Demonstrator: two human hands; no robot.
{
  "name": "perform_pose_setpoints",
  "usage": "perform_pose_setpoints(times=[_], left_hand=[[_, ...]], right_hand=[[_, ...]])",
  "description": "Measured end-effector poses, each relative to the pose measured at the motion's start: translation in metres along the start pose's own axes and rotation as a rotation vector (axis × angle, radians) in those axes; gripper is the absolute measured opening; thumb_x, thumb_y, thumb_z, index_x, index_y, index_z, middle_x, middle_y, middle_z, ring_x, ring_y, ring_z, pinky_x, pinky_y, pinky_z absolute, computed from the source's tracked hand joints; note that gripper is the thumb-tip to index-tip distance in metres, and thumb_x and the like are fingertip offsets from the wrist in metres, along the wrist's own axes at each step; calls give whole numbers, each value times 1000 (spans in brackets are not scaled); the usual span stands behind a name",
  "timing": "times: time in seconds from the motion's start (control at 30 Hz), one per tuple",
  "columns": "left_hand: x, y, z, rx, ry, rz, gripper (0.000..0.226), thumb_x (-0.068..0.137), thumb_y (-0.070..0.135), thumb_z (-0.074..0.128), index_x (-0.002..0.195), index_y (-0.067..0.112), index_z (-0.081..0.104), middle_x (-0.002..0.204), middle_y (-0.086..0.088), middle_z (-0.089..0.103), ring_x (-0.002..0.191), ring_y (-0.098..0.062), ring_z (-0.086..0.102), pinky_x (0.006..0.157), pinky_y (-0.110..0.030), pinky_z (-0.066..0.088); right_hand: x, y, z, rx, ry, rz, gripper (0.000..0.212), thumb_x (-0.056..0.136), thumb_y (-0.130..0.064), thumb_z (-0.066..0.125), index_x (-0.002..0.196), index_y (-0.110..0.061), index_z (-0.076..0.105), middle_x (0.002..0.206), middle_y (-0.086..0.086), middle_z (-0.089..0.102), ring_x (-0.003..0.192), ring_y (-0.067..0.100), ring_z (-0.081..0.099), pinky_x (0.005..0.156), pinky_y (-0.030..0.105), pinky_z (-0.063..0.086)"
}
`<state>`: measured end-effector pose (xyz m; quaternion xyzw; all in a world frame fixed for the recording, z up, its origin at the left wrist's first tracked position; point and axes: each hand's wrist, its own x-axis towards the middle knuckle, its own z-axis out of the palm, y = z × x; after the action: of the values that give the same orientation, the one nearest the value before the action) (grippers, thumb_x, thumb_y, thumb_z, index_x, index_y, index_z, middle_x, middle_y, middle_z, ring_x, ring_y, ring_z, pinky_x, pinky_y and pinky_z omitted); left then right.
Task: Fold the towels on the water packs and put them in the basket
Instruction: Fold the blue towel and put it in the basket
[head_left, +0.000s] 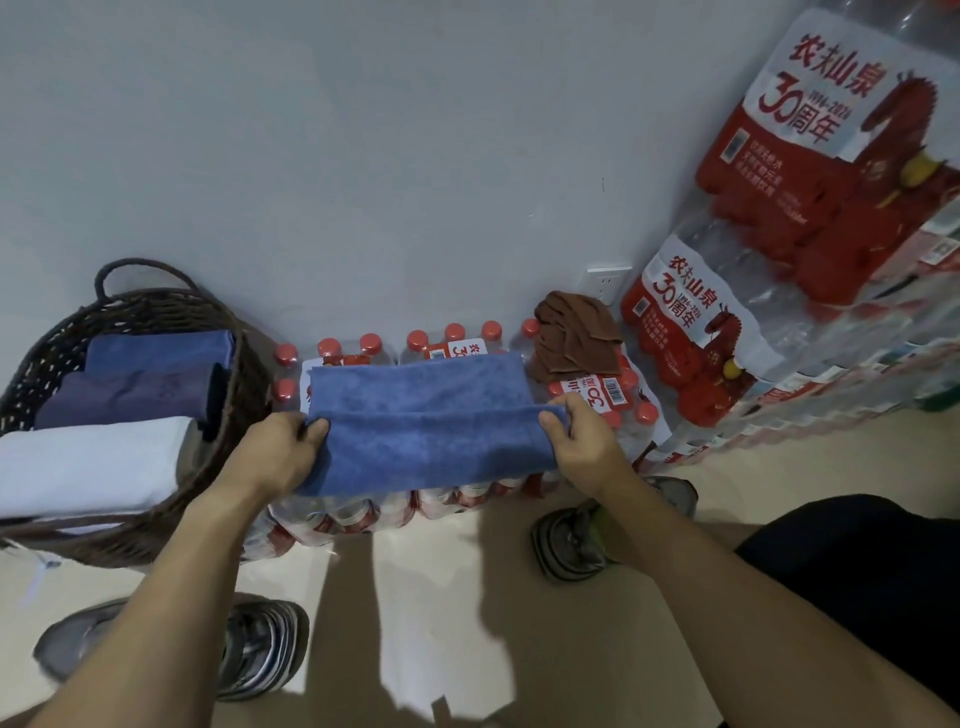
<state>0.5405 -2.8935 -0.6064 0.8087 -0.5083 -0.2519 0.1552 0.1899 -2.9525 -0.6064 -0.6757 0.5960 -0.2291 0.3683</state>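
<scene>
both hands' fingers (316, 429) pinching blue towel (431, 421) ends, water packs (618, 395) beneath

blue towel (431, 415) between both hands | crumpled brown towel (574, 338) beyond right hand (582, 441) | dark brown wicker basket (234, 374) left of left hand (280, 452): blue, purple, white towels | water packs (613, 395): red caps, red-white labels
</scene>
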Motion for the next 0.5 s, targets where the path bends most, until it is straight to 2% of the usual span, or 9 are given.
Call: perform_pose_setpoints(times=[0.1,0.2,0.27,0.33,0.37,0.43,0.5], left_hand=[[0,1,11,-456,143,-79,40,95,46,54,83,9,64,80,-5,64,74,-24,58,69,-39,48],[1,5,21,-740,203,-213,45,95,47,54,90,3,63,86,-8,60,83,-24,54,75,-40,44],[5,6,25,-797,130,-324,37,95,43,57,93,7,64,97,-6,62,94,-26,57,85,-46,47],[11,4,25,-744,10,-410,26,93,36,62,94,11,62,107,-8,62,100,-30,59,91,-51,50],[13,5,24,-676,-29,-431,24,93,33,63,96,10,61,109,-8,60,102,-32,59,89,-50,51],[14,8,20,-446,-47,-423,26,95,30,60,111,9,59,110,-10,57,101,-32,58,82,-45,50],[12,10,21,-209,-10,-336,28,98,27,53,120,10,54,113,-17,59,100,-34,58,83,-45,48]], right_hand=[[13,-23,-4,355,73,135,19,100,-23,55,103,-5,60,91,21,64,84,26,60,79,41,52],[21,-28,-11,566,19,278,23,95,-28,62,103,-7,69,99,11,72,94,25,67,86,39,56],[21,-21,-8,492,-98,295,23,91,-27,67,104,-8,71,102,9,73,98,26,68,86,40,58],[22,-11,3,299,-122,323,16,89,-24,71,95,-9,72,92,6,71,89,25,67,78,40,58],[22,-7,8,226,-88,328,11,88,-23,71,86,-12,70,83,2,69,82,22,65,72,37,56],[24,-1,18,149,-16,280,20,90,-21,68,72,-17,60,68,-2,60,71,18,59,66,33,50],[24,1,23,96,19,220,24,94,-20,62,72,-20,52,66,-4,54,67,13,54,62,26,44]])
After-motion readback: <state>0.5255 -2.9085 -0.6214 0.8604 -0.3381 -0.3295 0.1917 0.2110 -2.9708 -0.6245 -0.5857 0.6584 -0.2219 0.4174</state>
